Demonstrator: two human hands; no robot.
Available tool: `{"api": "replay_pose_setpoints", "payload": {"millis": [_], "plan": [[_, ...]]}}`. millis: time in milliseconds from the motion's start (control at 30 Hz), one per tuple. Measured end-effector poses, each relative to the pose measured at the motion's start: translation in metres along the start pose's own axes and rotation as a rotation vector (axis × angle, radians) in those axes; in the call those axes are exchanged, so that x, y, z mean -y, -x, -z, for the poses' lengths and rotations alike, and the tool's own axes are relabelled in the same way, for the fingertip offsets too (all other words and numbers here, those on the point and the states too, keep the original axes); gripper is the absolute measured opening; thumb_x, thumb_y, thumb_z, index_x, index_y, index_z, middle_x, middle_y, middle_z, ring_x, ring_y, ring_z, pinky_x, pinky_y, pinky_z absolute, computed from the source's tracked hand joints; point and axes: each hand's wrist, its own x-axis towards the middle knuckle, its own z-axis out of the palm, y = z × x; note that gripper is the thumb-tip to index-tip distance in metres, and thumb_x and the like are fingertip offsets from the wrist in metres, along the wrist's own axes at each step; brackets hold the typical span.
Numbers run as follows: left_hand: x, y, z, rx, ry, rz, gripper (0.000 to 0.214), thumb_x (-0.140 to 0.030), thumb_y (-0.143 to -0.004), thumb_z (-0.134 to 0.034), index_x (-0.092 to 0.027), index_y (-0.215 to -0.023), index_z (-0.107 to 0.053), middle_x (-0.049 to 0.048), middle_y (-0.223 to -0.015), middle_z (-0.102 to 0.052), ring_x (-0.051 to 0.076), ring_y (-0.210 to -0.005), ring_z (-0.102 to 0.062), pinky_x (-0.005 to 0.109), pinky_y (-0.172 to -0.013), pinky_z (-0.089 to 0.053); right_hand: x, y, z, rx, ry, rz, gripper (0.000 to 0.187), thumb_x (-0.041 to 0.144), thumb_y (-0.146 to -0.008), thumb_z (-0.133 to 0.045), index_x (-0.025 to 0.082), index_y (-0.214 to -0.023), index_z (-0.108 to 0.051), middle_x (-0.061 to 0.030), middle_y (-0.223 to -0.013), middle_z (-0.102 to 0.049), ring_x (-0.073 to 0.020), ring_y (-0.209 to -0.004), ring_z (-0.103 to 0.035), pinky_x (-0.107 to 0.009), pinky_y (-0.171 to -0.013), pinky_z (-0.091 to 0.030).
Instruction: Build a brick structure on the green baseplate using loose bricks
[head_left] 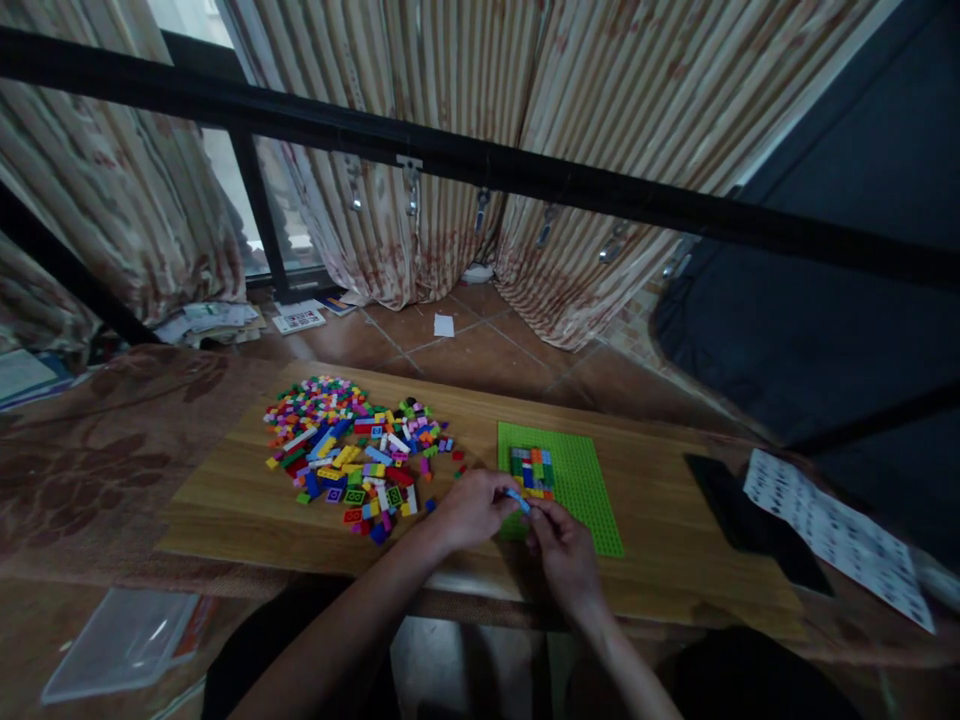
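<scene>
Between my two hands is a small light-blue toy brick (517,499), pinched at one end by my left hand (478,508) and at the other by my right hand (561,548). Both hands are closed, over the near left part of a green baseplate (592,490). On that plate, just beyond my fingers, sits a low block of joined bricks (534,468) in red, blue, yellow, green, orange and grey. My fingers partly cover the brick, so its full shape is hidden.
A large heap of loose coloured bricks (352,450) spreads over the left of the wooden board (660,520). At the right lie a dark flat panel (724,500) and a printed sheet (836,530). A black rail (465,155) crosses beyond the board, before striped curtains (442,80).
</scene>
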Motion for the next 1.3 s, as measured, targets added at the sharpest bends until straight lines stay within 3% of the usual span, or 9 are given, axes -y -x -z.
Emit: {"api": "replay_pose_setpoints", "payload": {"millis": [100, 300, 533, 667, 800, 933, 1100, 1200, 1300], "plan": [[0.0, -0.001, -0.001, 0.007, -0.034, 0.028, 0.024, -0.024, -0.086, -0.05, -0.02, -0.091, -0.073, 0.0012, -0.076, -0.072, 0.016, -0.071, -0.064, 0.024, -0.066, -0.046, -0.002, -0.001, 0.0, -0.012, 0.023, 0.032, 0.038, 0.049, -0.083, -0.059, 0.017, -0.101, -0.068, -0.0043, -0.075, -0.07, -0.0177, -0.058, -0.06, -0.029, -0.055, -0.048], [0.003, -0.003, -0.005, -0.03, -0.076, 0.031, 0.027, -0.023, -0.088, -0.048, -0.018, -0.096, -0.072, 0.0043, -0.086, -0.073, 0.018, -0.078, -0.066, 0.026, -0.071, -0.047, -0.002, -0.007, 0.009, -0.021, 0.251, 0.208, 0.031, 0.042, -0.089, -0.054, 0.019, -0.102, -0.069, -0.0091, -0.097, -0.074, -0.0247, -0.092, -0.068, -0.037, -0.083, -0.052], [0.006, -0.01, -0.004, -0.116, -0.06, 0.022, 0.028, -0.023, -0.09, -0.046, -0.02, -0.099, -0.072, 0.0042, -0.088, -0.074, 0.018, -0.079, -0.066, 0.027, -0.075, -0.049, 0.024, -0.03, 0.015, 0.035, 0.522, 0.447, 0.027, 0.034, -0.093, -0.048, 0.02, -0.101, -0.07, -0.0092, -0.101, -0.07, -0.0228, -0.091, -0.067, -0.035, -0.082, -0.051], [0.009, -0.012, -0.007, -0.158, -0.058, 0.045, 0.027, -0.021, -0.089, -0.047, -0.019, -0.1, -0.072, 0.0051, -0.092, -0.074, 0.019, -0.083, -0.068, 0.028, -0.079, -0.05, 0.024, -0.032, 0.013, 0.037, 0.549, 0.432, 0.028, 0.035, -0.093, -0.048, 0.019, -0.098, -0.07, -0.0083, -0.094, -0.07, -0.022, -0.084, -0.067, -0.034, -0.077, -0.051], [0.006, -0.008, -0.008, -0.182, -0.076, 0.079, 0.03, -0.016, -0.086, -0.048, -0.02, -0.104, -0.072, 0.0056, -0.098, -0.075, 0.019, -0.088, -0.069, 0.029, -0.081, -0.052, 0.004, -0.015, 0.01, 0.004, 0.489, 0.386, 0.029, 0.04, -0.091, -0.05, 0.019, -0.098, -0.07, -0.0088, -0.096, -0.073, -0.0223, -0.085, -0.069, -0.034, -0.076, -0.053], [0.0, -0.002, 0.003, -0.309, -0.149, 0.121, 0.03, -0.014, -0.084, -0.048, -0.021, -0.102, -0.071, 0.0047, -0.095, -0.075, 0.019, -0.086, -0.069, 0.029, -0.08, -0.053, -0.008, 0.001, -0.007, -0.007, 0.466, 0.33, 0.035, 0.045, -0.09, -0.051, 0.019, -0.105, -0.069, -0.0097, -0.099, -0.075, -0.0239, -0.085, -0.071, -0.035, -0.075, -0.055], [0.0, 0.006, 0.028, -0.54, -0.06, 0.158, 0.028, -0.017, -0.086, -0.05, -0.02, -0.104, -0.07, 0.0048, -0.096, -0.074, 0.017, -0.081, -0.068, 0.028, -0.078, -0.053, 0.012, 0.0, -0.052, 0.087, 0.556, 0.377, 0.039, 0.04, -0.092, -0.044, 0.018, -0.116, -0.066, -0.0103, -0.105, -0.075, -0.0237, -0.081, -0.071, -0.036, -0.072, -0.054], [0.009, 0.011, 0.053, -0.701, 0.072, 0.11, 0.024, -0.017, -0.084, -0.053, -0.018, -0.1, -0.071, 0.0055, -0.095, -0.074, 0.016, -0.078, -0.067, 0.027, -0.076, -0.053, 0.021, -0.005, -0.072, 0.117, 0.62, 0.393, 0.043, 0.04, -0.092, -0.043, 0.016, -0.12, -0.064, -0.0112, -0.104, -0.075, -0.0236, -0.078, -0.071, -0.036, -0.07, -0.053], [0.022, 0.021, 0.091, -0.984, 0.299, 0.078, 0.019, -0.02, -0.082, -0.058, -0.017, -0.095, -0.072, 0.0047, -0.088, -0.073, 0.015, -0.076, -0.065, 0.025, -0.072, -0.051, 0.023, -0.007, -0.082, 0.108, 0.634, 0.407, 0.044, 0.043, -0.092, -0.042, 0.016, -0.118, -0.065, -0.0115, -0.103, -0.075, -0.0239, -0.08, -0.071, -0.036, -0.072, -0.053]]}}
